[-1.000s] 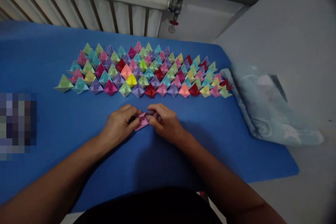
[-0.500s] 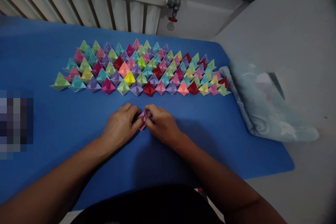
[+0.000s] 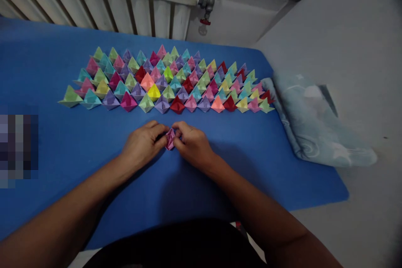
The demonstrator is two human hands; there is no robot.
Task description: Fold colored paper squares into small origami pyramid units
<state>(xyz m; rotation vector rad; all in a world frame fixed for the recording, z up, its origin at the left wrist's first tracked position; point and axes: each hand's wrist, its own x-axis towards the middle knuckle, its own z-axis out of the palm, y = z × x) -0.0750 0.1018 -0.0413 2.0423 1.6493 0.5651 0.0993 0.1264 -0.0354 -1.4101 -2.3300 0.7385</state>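
Observation:
A small pink folded paper [image 3: 170, 139] is held between my two hands over the blue table surface. My left hand [image 3: 145, 140] pinches its left side with thumb and fingers. On the other side, my right hand [image 3: 192, 142] grips the right edge, its fingers curled. Beyond the hands stand several rows of small folded paper boats in many colours, among them a dark red boat [image 3: 177, 104], a yellow boat [image 3: 153, 91] and a green boat [image 3: 70, 97] at the left end of the front row.
The blue table [image 3: 78, 142] reaches back to a white radiator [image 3: 141, 14] and a valve with a red handle [image 3: 205, 21]. A folded light-blue blanket [image 3: 317, 121] lies at the right. Something pixelated [image 3: 19, 146] is at the left edge.
The pink paper has opened a little between my fingers, showing more of its inner folds. Both hands stay closed on it. The whole view has shifted slightly.

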